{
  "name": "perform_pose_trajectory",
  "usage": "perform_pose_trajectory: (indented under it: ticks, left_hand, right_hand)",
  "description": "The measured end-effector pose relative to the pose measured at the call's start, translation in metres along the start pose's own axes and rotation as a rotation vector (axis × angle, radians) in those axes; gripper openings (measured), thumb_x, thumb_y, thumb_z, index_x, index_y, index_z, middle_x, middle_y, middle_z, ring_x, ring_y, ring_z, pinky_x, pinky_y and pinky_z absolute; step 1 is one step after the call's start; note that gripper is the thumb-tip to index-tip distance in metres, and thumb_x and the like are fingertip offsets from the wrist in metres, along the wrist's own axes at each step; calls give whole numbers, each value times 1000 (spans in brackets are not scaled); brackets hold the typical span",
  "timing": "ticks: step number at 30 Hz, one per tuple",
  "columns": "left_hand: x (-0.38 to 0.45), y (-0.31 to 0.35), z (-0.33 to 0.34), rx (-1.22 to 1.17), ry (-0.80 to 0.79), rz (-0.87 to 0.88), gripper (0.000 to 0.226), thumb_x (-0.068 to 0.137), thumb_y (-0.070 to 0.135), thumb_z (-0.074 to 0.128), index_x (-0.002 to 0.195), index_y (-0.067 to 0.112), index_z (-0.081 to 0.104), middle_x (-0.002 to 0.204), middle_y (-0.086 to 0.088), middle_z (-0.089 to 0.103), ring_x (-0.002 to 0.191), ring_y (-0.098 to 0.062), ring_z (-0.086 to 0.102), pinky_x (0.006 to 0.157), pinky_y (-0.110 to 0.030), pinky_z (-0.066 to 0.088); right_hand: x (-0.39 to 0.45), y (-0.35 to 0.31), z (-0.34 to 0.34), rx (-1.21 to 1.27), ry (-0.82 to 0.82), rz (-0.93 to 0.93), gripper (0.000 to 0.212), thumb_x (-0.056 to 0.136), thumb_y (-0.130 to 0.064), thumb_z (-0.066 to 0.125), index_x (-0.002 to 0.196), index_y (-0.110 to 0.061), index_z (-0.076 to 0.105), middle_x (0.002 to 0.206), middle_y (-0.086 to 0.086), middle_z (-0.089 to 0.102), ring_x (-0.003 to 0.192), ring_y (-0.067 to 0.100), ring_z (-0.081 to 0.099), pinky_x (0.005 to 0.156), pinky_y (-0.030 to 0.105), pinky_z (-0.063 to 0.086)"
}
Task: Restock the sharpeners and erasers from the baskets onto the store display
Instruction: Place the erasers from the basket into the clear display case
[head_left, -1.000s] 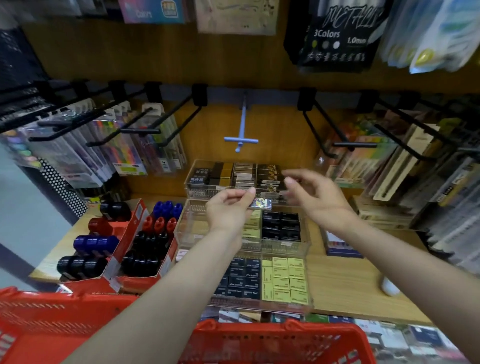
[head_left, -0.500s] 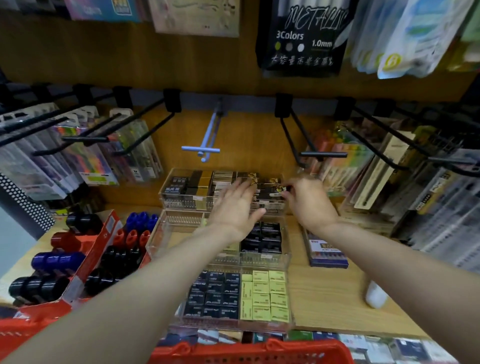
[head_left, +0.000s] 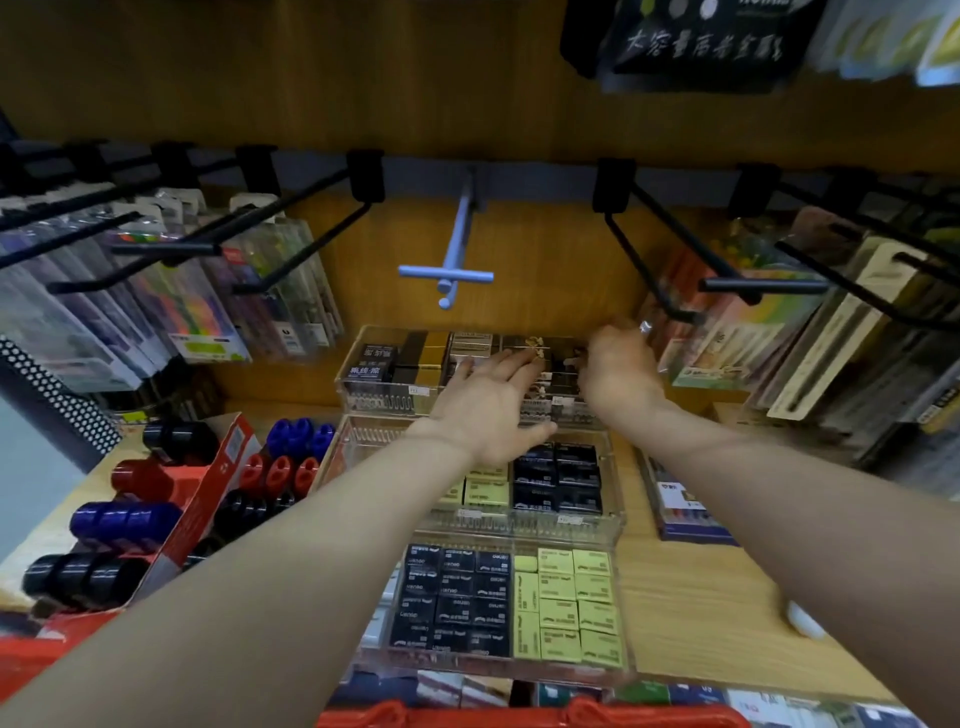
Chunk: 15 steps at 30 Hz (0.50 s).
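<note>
Over the back tray (head_left: 395, 387), a clear plastic box at the rear edge of the wooden shelf (head_left: 691, 587), both forearms are stretched forward, bare to beyond the elbow. The left hand (head_left: 488, 405) is held palm down, its fingers (head_left: 511, 361) straight and spread slightly, laid flat on the dark and gold eraser packs (head_left: 470, 343) that fill this tray; nothing is gripped by it. The right hand (head_left: 618, 369) is seen from the back at the tray's right end, its fingers curled down among the packs; whether anything is pinched there cannot be told, as the fingertips are hidden and blurred.

Two more clear trays are stepped down toward the shelf's front edge. The middle tray (head_left: 608, 519) is filled with pale yellow and black boxed erasers, and the front tray (head_left: 623, 670) holds neat rows of small black and yellow-green blocks (head_left: 558, 605) in glossy printed wrappers. Toward the left edge, round barrel-shaped sharpeners (head_left: 122, 519) in blue, red and black are stacked in red cardboard cartons (head_left: 208, 499). A red plastic basket rim (head_left: 519, 717) is seen at the bottom. Black metal hooks (head_left: 753, 285) carrying hanging pen packets project from the wooden back panel.
</note>
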<state>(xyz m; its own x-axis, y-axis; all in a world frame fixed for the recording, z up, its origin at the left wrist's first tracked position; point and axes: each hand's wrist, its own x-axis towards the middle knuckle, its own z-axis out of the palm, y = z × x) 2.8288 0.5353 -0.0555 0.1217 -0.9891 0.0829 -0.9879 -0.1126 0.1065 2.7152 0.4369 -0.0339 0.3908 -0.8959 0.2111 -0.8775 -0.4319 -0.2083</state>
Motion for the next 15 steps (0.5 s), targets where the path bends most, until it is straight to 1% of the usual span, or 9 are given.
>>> perform_pose_trajectory:
  ticks: [1, 2, 3, 5, 6, 8, 12, 14, 15]
  left_hand:
    - [0, 0, 0, 1, -6, 0, 79, 91, 61, 44, 154, 22, 16, 162, 3, 13, 149, -18, 11, 120, -50, 14]
    - [-1, 0, 1, 6, -12, -2, 80, 91, 60, 46, 154, 22, 15, 163, 4, 11, 149, -18, 10, 120, -50, 13]
    - [-1, 0, 1, 13, -21, -8, 82, 90, 60, 48, 154, 22, 14, 163, 4, 10, 149, -17, 9, 120, -50, 12]
    - [-2, 4, 0, 15, -42, -27, 85, 88, 59, 52, 154, 21, 13, 163, 5, 7, 149, -16, 6, 120, -51, 10]
    - [-2, 6, -1, 17, -54, -37, 87, 87, 58, 54, 154, 21, 12, 163, 5, 6, 150, -15, 4, 120, -51, 8]
    - [-2, 8, -2, 37, -89, -55, 91, 87, 56, 56, 155, 19, 9, 163, 4, 1, 150, -15, 0, 121, -51, 5]
    - [-3, 9, -6, 76, -179, -63, 96, 87, 53, 58, 155, 17, 0, 163, 1, -2, 150, -15, -6, 121, -49, 0]
    - [-3, 9, -10, 56, -210, -64, 98, 87, 52, 58, 155, 17, -3, 163, 1, -4, 149, -14, -8, 121, -50, -1]
    - [-5, 9, -11, 28, -199, -61, 97, 88, 51, 58, 155, 17, -3, 163, 1, -4, 149, -14, -8, 121, -51, -1]
  right_hand:
    - [-5, 1, 2, 2, 37, -57, 22, 98, -21, 51, 108, -9, 66, 123, 13, 56, 106, 30, 59, 86, 41, 51]
    - [-12, 4, 4, -35, 46, -138, 32, 100, -32, 44, 110, -12, 67, 124, 10, 56, 109, 30, 56, 90, 45, 47]
    - [-20, 6, 5, -74, 23, -212, 41, 102, -40, 34, 116, -17, 65, 127, 7, 56, 115, 30, 52, 95, 49, 41]
    - [-32, 11, 6, -152, -57, -283, 52, 101, -48, 18, 135, -25, 49, 142, -1, 45, 130, 28, 39, 102, 56, 30]
    - [-34, 12, 6, -195, -90, -282, 55, 100, -50, 14, 142, -26, 40, 148, -3, 38, 134, 27, 33, 103, 58, 27]
    - [-31, 10, 6, -238, -139, -247, 60, 99, -54, 10, 147, -26, 32, 152, -3, 31, 138, 27, 25, 105, 58, 24]
    - [-18, 0, 9, -156, -265, -165, 75, 92, -65, -3, 150, -27, 26, 158, -3, 20, 145, 26, 13, 110, 64, 11]
    - [-15, 0, 9, -98, -295, -160, 76, 91, -66, -3, 151, -28, 24, 159, -5, 16, 146, 25, 10, 111, 65, 8]
    - [-17, 2, 7, -51, -292, -162, 74, 92, -65, -1, 151, -28, 24, 160, -6, 15, 147, 23, 10, 111, 63, 7]
